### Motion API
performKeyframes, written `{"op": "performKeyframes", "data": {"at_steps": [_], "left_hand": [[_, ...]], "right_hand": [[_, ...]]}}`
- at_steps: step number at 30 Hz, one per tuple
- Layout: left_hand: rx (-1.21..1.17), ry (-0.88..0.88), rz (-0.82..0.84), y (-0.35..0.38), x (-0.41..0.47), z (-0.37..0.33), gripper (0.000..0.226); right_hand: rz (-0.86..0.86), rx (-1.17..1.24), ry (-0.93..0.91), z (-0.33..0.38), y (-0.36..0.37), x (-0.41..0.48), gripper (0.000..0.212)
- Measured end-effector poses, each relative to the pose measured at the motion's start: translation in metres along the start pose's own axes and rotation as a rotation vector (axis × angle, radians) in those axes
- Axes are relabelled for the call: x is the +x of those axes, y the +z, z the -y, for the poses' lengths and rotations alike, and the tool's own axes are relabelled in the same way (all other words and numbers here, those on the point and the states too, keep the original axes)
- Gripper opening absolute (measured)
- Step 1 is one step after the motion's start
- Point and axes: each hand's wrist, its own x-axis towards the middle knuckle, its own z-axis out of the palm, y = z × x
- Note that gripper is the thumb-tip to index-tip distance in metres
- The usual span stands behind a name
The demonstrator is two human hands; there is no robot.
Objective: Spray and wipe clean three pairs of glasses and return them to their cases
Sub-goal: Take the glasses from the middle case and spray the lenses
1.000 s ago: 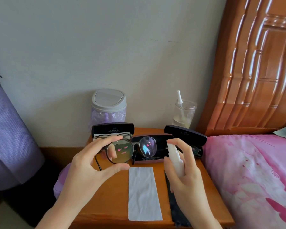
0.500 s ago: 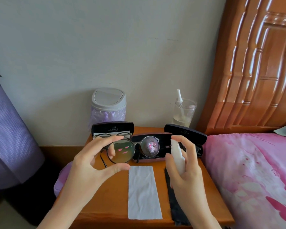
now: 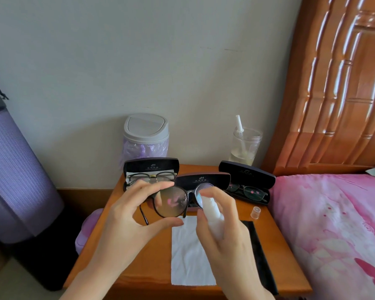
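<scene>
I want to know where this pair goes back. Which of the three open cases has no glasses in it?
The middle case, behind the held glasses. The left case and right case each hold a pair.

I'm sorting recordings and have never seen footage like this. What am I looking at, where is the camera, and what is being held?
No machine here: a person works with bare hands, filmed by a wide-angle camera worn on their head, looking forward and down. The left hand holds round dark-framed glasses by the rim. The right hand grips a small white spray bottle aimed at the lenses, which look wet. Below them is a wooden bedside table with three open cases: the left case and right case each hold glasses, the middle case sits behind the held pair. A white cloth, a black cloth and a clear cap also lie there.
</scene>
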Motion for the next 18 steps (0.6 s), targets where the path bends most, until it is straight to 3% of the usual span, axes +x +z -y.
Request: {"op": "performKeyframes", "data": {"at_steps": [4, 8, 11, 15, 18], "left_hand": [[-0.017, -0.011, -0.017, -0.001, 0.001, -0.001, 0.059], [0.006, -0.013, -0.018, -0.003, 0.002, 0.0, 0.058], [-0.015, -0.007, -0.025, -0.004, 0.002, 0.001, 0.057], [-0.02, 0.0, -0.037, -0.006, 0.001, 0.0, 0.057], [-0.021, -0.002, -0.044, -0.007, 0.001, -0.001, 0.057]], "right_hand": [[-0.146, 0.026, -0.043, -0.003, -0.013, 0.002, 0.04], [-0.236, 0.063, 0.207, -0.033, -0.043, 0.011, 0.041], [-0.259, -0.047, 0.316, -0.057, -0.067, 0.005, 0.046], [-0.224, -0.174, 0.548, -0.086, -0.087, -0.017, 0.054], [-0.205, -0.217, 0.625, -0.099, -0.09, -0.022, 0.053]]}}
